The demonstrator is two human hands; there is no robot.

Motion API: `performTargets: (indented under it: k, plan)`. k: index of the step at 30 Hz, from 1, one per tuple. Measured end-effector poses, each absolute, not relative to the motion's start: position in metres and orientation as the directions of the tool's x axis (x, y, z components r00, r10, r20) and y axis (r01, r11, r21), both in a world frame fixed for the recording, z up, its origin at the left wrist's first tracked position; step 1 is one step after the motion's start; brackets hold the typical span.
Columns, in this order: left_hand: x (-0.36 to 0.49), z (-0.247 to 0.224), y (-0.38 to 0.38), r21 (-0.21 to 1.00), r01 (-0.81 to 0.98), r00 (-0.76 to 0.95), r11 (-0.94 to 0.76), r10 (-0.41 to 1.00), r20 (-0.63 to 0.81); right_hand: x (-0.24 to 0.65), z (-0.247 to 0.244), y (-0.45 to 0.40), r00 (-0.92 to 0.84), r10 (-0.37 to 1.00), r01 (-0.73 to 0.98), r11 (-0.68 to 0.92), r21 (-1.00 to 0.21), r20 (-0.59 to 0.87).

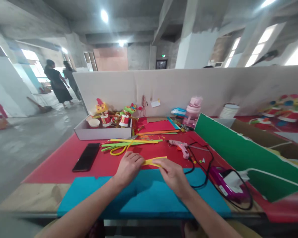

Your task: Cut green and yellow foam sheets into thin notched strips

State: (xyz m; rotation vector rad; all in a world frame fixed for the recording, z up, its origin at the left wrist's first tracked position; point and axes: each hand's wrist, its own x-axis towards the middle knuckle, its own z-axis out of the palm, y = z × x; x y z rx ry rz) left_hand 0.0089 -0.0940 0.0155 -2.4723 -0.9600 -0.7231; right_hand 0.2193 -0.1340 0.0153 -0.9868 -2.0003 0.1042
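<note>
A yellow paper strip (pixel 149 162) stretches between my two hands, above the line where the red cover meets the blue sheet. My left hand (pixel 130 167) is closed on its left end, knuckles up. With the fingers pinched, my right hand (pixel 172 173) grips the strip further right, and a narrow yellow end sticks out beyond. Just past my left hand lie yellow-handled scissors (pixel 118 151) on the red surface. Behind them are several green and yellow paper strips (pixel 134 142). A pink hot glue gun (pixel 180 147) rests beyond my right hand.
A black phone (pixel 86 157) lies at left. The white box (pixel 103 133) behind holds paper-cup figures. A purple power strip (pixel 227 185) with cables sits at right, beside a green board (pixel 248 158). Two people (pixel 58 82) stand in the background; a pale partition (pixel 164 86) closes the table's back.
</note>
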Motion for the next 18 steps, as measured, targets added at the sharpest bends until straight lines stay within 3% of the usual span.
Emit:
performTargets:
  k: [3, 5, 8, 10, 12, 16, 18]
  plan:
    - [-0.021, 0.012, -0.089, -0.204, 0.76, 0.617, -0.617, 0.587, 0.524, 0.231, 0.016, -0.12, -0.372, 0.66, 0.511, 0.733, -0.449, 0.653]
    - [-0.032, 0.01, -0.088, -0.266, 0.781, 0.621, -0.564, 0.661, 0.421, 0.243, 0.013, -0.106, -0.381, 0.732, 0.585, 0.664, -0.466, 0.565]
    - [-0.031, 0.003, -0.089, -0.3, 0.799, 0.595, -0.522, 0.761, 0.259, 0.253, 0.007, -0.092, -0.355, 0.869, 0.825, 0.465, -0.322, 0.346]
    - [-0.025, -0.003, -0.09, -0.287, 0.803, 0.583, -0.522, 0.788, 0.198, 0.25, 0.004, -0.09, -0.293, 0.901, 0.899, 0.374, -0.228, 0.321]
    - [-0.02, -0.006, -0.09, -0.273, 0.799, 0.589, -0.535, 0.788, 0.178, 0.238, 0.003, -0.091, -0.349, 0.874, 0.871, 0.436, -0.228, 0.337]
    - [-0.018, -0.005, -0.09, -0.242, 0.787, 0.61, -0.567, 0.774, 0.17, 0.206, 0.005, -0.088, -0.569, 0.757, 0.668, 0.653, -0.356, 0.321]
    - [-0.02, -0.003, -0.091, -0.209, 0.779, 0.622, -0.591, 0.77, 0.144, 0.195, 0.004, -0.084, -0.612, 0.729, 0.656, 0.684, -0.319, 0.305]
